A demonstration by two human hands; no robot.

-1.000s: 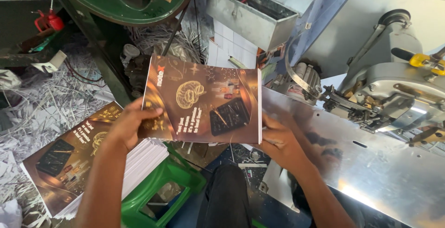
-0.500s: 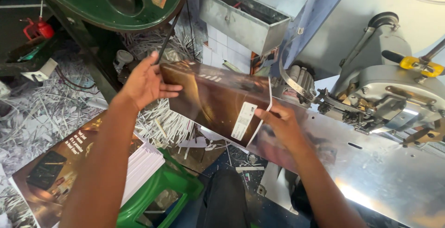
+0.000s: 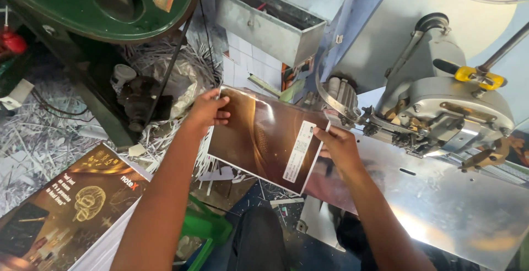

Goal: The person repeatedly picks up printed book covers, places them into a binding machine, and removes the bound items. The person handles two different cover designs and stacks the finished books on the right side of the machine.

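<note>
I hold a glossy brown booklet (image 3: 264, 136) with a white label strip, tilted, between both hands. My left hand (image 3: 208, 108) grips its upper left edge. My right hand (image 3: 337, 147) grips its right edge beside the label. The booklet's right side lies at the left end of a shiny metal machine table (image 3: 441, 210), just left of the grey machine head (image 3: 441, 111).
A stack of brown printed booklets (image 3: 71, 210) sits at the lower left. A green stool (image 3: 206, 229) stands below my arms. A green wheel (image 3: 110, 1), a metal tray (image 3: 270, 20) and heaps of paper shreds (image 3: 33, 139) lie beyond.
The booklet was flipped from its printed front to its plain back and carried right toward the machine table. My left hand shifted to the top left edge.
</note>
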